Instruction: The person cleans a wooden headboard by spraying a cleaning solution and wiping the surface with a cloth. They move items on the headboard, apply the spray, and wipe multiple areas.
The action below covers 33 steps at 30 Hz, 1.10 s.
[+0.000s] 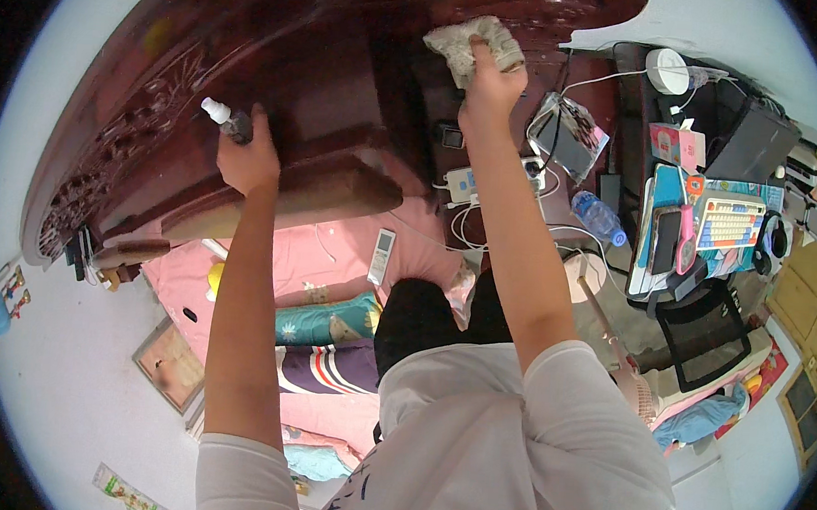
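My left hand (249, 159) is wrapped round a small dark spray bottle (236, 127) with a white cap, held in front of the dark red carved wooden headboard (316, 90). Further right, my right hand (492, 87) grips a cream-coloured cloth (473, 46). The cloth lies against the carved wood near its upper right part; whether it presses firmly I cannot tell. My fingers hide part of both the bottle and the cloth.
Below the headboard is a bed with a pink sheet (305, 258), a white remote control (382, 256) and a green pillow (330, 318). To the right are a power strip (462, 183) with white cables, a plastic bottle (598, 217), a keyboard (731, 225) and a black mesh chair (703, 338).
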Each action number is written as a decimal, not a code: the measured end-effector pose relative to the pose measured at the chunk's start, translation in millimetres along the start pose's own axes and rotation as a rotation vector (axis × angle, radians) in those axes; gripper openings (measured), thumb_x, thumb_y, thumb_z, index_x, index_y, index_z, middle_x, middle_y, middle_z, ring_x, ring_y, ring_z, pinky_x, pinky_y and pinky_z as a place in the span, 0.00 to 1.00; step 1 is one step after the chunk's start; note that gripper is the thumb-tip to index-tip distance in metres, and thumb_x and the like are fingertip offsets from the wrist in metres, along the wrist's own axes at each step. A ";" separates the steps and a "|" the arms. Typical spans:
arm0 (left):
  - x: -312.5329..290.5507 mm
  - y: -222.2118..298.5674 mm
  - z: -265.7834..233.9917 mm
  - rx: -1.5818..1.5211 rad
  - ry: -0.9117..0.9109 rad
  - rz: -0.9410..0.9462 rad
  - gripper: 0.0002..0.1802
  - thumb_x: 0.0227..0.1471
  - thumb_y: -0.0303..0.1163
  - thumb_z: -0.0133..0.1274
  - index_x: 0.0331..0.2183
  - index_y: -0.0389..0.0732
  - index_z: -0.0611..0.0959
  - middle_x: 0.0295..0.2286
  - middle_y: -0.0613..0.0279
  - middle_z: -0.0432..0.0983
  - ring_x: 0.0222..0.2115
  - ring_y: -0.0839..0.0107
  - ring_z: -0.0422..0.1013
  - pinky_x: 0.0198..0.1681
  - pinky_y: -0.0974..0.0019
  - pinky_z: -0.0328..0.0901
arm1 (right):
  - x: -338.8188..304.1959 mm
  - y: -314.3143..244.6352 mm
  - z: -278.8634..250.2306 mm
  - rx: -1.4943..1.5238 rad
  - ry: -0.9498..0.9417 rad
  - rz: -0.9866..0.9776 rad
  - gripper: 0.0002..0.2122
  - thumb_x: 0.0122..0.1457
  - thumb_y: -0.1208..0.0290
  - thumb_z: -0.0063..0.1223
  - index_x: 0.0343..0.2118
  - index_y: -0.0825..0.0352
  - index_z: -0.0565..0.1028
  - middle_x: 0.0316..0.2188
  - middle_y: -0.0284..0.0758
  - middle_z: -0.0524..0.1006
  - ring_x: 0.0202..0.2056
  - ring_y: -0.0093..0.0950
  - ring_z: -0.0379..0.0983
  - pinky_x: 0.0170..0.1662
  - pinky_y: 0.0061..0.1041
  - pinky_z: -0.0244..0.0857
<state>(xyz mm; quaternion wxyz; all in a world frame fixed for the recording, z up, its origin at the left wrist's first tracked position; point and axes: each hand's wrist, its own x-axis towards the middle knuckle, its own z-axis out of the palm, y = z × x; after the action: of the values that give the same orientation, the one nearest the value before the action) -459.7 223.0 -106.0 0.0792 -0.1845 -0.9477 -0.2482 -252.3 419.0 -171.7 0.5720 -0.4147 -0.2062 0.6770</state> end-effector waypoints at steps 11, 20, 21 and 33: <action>2.5 -5.1 1.1 0.049 0.015 -0.032 0.30 0.45 0.57 0.60 0.32 0.35 0.83 0.30 0.50 0.81 0.33 0.50 0.77 0.39 0.51 0.68 | -10.4 34.4 -16.5 0.017 0.157 0.134 0.15 0.55 0.81 0.55 0.47 0.70 0.69 0.42 0.36 0.74 0.40 0.28 0.73 0.42 0.28 0.68; 3.3 -5.3 -2.1 0.062 -0.003 -0.029 0.35 0.43 0.62 0.60 0.35 0.35 0.83 0.32 0.51 0.81 0.35 0.50 0.77 0.40 0.50 0.68 | 10.3 22.3 1.8 0.192 0.199 0.216 0.13 0.58 0.82 0.48 0.46 0.75 0.66 0.40 0.44 0.75 0.35 0.38 0.78 0.35 0.37 0.78; 3.7 -2.8 -2.5 0.051 -0.007 -0.037 0.35 0.43 0.62 0.60 0.35 0.35 0.83 0.32 0.51 0.81 0.35 0.51 0.77 0.40 0.50 0.68 | 18.1 16.9 -2.9 0.196 0.185 0.192 0.13 0.58 0.82 0.48 0.46 0.76 0.66 0.40 0.44 0.75 0.35 0.39 0.78 0.35 0.37 0.78; -0.7 3.1 -4.4 0.009 -0.035 -0.051 0.31 0.45 0.59 0.59 0.35 0.39 0.83 0.31 0.52 0.81 0.34 0.50 0.77 0.40 0.51 0.68 | 53.4 -28.4 -41.0 0.090 0.175 -0.047 0.15 0.56 0.83 0.47 0.48 0.71 0.68 0.41 0.38 0.75 0.38 0.32 0.76 0.41 0.32 0.72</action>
<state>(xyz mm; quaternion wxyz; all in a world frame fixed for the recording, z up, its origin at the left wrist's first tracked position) -457.6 223.1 -101.0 0.0570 -0.1644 -0.9544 -0.2427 -202.5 468.9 -191.1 0.6216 -0.4410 -0.1344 0.6332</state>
